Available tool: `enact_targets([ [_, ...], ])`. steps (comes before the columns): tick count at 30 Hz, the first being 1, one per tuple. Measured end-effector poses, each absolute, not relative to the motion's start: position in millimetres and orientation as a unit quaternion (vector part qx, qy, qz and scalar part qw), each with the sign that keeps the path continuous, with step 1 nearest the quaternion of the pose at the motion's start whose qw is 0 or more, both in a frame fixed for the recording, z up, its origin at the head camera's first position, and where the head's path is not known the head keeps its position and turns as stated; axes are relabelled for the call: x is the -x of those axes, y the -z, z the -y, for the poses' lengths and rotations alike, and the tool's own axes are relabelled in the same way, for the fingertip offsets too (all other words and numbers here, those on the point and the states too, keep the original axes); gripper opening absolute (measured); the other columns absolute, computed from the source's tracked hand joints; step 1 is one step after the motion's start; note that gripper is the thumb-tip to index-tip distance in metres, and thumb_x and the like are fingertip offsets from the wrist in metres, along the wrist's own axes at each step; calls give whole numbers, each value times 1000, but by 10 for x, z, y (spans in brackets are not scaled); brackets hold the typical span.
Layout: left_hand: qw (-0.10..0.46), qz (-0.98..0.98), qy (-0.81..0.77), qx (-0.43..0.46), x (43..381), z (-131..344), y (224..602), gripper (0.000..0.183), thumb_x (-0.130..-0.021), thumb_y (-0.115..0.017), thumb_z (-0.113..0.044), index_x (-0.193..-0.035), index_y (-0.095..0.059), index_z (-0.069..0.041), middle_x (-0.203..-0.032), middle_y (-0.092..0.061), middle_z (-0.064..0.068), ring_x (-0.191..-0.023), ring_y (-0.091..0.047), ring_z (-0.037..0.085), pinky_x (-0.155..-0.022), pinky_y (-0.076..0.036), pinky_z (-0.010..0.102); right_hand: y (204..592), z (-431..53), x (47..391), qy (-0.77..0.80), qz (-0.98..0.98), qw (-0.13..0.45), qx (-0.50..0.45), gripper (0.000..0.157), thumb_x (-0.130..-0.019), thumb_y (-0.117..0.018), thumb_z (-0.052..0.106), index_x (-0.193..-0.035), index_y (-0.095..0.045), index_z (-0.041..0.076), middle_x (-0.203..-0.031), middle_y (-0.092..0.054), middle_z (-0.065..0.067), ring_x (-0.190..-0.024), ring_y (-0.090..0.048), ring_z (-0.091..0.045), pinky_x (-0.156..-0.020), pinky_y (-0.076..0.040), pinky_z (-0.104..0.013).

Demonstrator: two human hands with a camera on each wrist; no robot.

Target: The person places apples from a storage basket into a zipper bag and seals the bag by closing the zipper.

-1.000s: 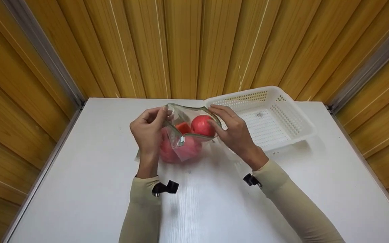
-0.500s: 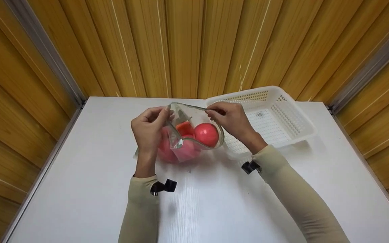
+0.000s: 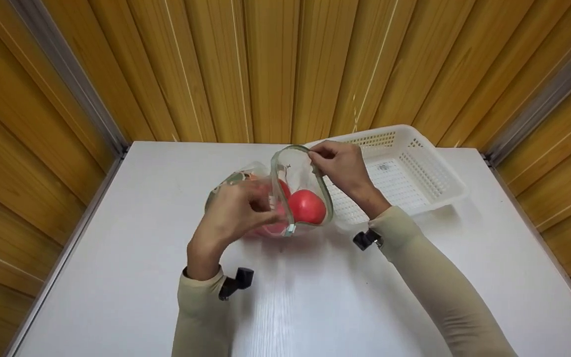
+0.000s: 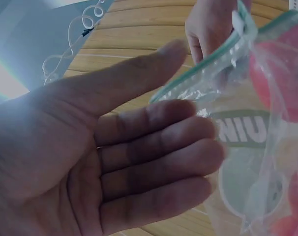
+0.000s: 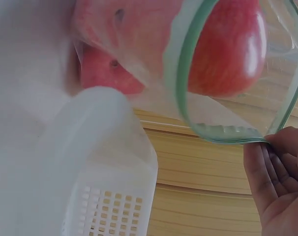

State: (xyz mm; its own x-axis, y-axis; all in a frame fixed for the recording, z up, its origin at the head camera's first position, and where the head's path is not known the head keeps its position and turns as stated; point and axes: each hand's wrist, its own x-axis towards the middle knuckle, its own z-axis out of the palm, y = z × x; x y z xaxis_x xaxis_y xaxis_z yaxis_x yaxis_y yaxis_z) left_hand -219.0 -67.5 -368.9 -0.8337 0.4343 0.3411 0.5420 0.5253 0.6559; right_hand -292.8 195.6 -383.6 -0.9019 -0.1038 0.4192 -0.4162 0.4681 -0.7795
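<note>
A clear zip bag (image 3: pixel 280 163) with a green zip edge stands open-mouthed on the white table. A shiny red apple-like fruit (image 3: pixel 308 207) shows in its mouth, and more red fruit (image 5: pixel 109 73) shows through the plastic. My right hand (image 3: pixel 343 167) pinches the bag's rim between thumb and fingers at the far right. My left hand (image 3: pixel 231 210) is beside the bag's left side. In the left wrist view its fingers (image 4: pixel 159 152) are relaxed, thumb apart, with nothing held. A white slider (image 3: pixel 291 228) sits at the near end of the zip.
Right of the bag, a white perforated plastic basket (image 3: pixel 451 193) rests on the table (image 3: pixel 142 272), partly behind my right hand. Wood-patterned panels (image 3: pixel 270 74) rise along the table's back and both sides.
My left hand has let go of the bag's left rim and moved lower, nearer me. My right hand went from the fruit to the rim. The bag's mouth has shifted right.
</note>
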Motion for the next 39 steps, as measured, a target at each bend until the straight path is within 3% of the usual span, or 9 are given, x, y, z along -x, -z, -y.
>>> enact_targets([
  [4, 28, 882, 340, 326, 2148, 513, 3738, 28, -73, -100, -26, -76, -77, -13, -66, -66, -10, -67, -60, 8, -60, -52, 29, 3827, -1962, 2952, -500, 841, 156, -136, 9, -97, -74, 5, -94, -82, 0, -77, -74, -7, -64, -67, -14, -59, -58, -22],
  [10, 64, 912, 260, 311, 2091, 337, 3807, 38, -65, -103, -33, -79, -72, -15, -68, -64, -9, -65, -62, 11, -60, -54, 34, 3843, -1971, 2976, -516, 836, 148, -118, 10, -97, -74, 6, -95, -82, 1, -78, -74, -9, -65, -69, -17, -58, -60, -24],
  [18, 111, 880, 279, 368, 2155, 308, 3868, 6, -81, -84, -12, -82, -79, -16, -71, -69, -7, -69, -61, 11, -64, -57, 32, 3868, -2029, 2986, -521, 834, 145, -109, 9, -97, -74, 8, -95, -82, 3, -76, -73, -7, -65, -69, -20, -60, -61, -28],
  [23, 138, 851, 318, 396, 2245, 349, 3894, 6, -84, -86, -9, -86, -83, -14, -79, -76, -5, -75, -71, 13, -72, -61, 32, 3865, -2079, 2982, -517, 835, 150, -109, 9, -98, -75, 9, -97, -82, 3, -79, -75, -8, -67, -70, -16, -61, -60, -24],
  [30, 207, 801, 387, 406, 2389, 476, 3946, 8, -85, -87, -2, -88, -83, -8, -82, -77, 1, -72, -72, 20, -66, -62, 33, 3893, -2153, 2989, -511, 840, 147, -110, 11, -100, -75, 9, -102, -81, 0, -87, -78, -12, -75, -74, -21, -66, -60, -22],
  [39, 200, 723, 532, 393, 2529, 679, 4081, 3, -90, -80, 2, -91, -79, 3, -90, -79, 11, -76, -76, 21, -67, -63, 30, 3912, -2222, 2998, -531, 828, 144, -109, 12, -100, -75, 7, -102, -79, -4, -88, -76, -20, -78, -76, -30, -68, -62, -24],
])
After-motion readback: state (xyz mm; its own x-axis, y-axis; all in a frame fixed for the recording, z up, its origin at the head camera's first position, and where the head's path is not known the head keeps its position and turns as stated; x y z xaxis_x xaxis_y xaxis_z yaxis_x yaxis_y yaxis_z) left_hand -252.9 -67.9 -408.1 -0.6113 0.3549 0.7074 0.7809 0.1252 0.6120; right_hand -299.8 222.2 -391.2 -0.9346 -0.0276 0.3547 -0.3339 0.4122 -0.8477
